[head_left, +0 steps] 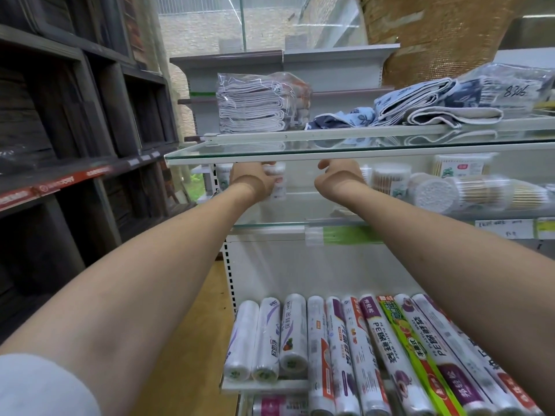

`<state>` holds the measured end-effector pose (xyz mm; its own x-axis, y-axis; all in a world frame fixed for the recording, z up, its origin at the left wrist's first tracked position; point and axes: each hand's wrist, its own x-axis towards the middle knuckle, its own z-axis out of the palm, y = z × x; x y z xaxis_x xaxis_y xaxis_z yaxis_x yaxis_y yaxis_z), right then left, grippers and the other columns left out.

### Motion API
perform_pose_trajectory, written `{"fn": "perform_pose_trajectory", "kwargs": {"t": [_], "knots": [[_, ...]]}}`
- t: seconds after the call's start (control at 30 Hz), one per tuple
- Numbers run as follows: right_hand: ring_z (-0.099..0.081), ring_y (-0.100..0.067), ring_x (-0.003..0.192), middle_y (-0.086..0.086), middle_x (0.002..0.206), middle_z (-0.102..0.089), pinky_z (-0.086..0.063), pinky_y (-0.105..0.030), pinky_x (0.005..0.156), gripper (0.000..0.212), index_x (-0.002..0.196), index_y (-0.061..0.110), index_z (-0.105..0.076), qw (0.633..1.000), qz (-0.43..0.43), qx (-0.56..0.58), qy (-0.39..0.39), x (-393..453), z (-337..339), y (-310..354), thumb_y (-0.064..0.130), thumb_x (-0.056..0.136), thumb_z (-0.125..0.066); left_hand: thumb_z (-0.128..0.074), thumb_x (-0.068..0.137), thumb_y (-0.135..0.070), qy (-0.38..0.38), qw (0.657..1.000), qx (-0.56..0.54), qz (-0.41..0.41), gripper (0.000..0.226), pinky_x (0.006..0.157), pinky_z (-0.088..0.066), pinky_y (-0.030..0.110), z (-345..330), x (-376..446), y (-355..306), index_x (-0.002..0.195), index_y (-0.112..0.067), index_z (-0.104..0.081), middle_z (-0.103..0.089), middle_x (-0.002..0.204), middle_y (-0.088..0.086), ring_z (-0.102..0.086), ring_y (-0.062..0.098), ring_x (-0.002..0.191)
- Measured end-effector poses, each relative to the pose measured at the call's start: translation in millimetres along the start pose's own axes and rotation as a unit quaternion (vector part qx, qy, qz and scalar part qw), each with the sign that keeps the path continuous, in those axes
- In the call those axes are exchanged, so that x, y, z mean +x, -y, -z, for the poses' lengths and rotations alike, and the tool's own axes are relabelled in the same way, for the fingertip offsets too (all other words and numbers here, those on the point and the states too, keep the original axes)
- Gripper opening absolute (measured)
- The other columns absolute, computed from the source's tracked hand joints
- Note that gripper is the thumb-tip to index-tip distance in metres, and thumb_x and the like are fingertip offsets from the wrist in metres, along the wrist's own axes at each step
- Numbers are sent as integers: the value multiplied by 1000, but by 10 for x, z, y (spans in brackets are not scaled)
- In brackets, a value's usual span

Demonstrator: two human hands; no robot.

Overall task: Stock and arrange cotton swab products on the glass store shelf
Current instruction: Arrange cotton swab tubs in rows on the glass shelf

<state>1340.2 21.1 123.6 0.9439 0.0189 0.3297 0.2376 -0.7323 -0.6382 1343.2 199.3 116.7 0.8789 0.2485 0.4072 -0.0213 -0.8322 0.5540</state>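
Both my arms reach under the upper glass shelf (300,152) into the cotton swab level. My left hand (251,182) grips a small white cotton swab container (278,183) near the left end, above the lower glass shelf (270,225). My right hand (338,179) is level with it, thumb raised, its fingers hidden behind the hand, close to an upright round tub of wooden-stick swabs (390,179). Further right, a clear tub of swabs (435,196) lies on its side, and a boxed swab pack (461,167) stands at the back.
Folded cloths in plastic (252,103) and loose blue patterned towels (420,106) lie on the upper shelf. Rolls of plastic wrap (345,349) fill the shelf below. Dark wooden shelving (75,130) lines the left. Price labels (504,229) hang on the shelf edge.
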Motion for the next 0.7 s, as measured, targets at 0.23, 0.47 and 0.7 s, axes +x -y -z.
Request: {"fn": "perform_pose_trajectory", "kwargs": {"t": [0.23, 0.47, 0.7], "knots": [[-56, -29, 117, -9, 133, -57, -50, -35, 98, 48, 137, 18, -57, 1000, 15, -7, 2, 68, -21, -48, 11, 90, -50, -56, 93, -18, -27, 996, 88, -12, 35, 82, -46, 29, -33, 36, 66, 124, -28, -70, -70, 115, 4, -61, 24, 99], [-56, -29, 117, -10, 132, -58, -50, -35, 97, 49, 138, 14, -57, 999, 36, -14, 0, 135, -87, -60, 9, 89, -50, -58, 99, -35, -21, 989, 121, -88, 39, 96, -50, 33, -34, 91, 124, 137, -33, -59, -71, 118, 6, -64, 29, 109], [-55, -29, 116, -12, 134, -54, -49, -32, 92, 51, 139, 14, -54, 999, 49, -9, 9, 200, -145, -40, 7, 89, -47, -50, 102, -29, -23, 966, 219, -136, 31, 89, -51, 39, -33, 209, 195, 127, -18, -63, -70, 112, 11, -64, 35, 103]]}}
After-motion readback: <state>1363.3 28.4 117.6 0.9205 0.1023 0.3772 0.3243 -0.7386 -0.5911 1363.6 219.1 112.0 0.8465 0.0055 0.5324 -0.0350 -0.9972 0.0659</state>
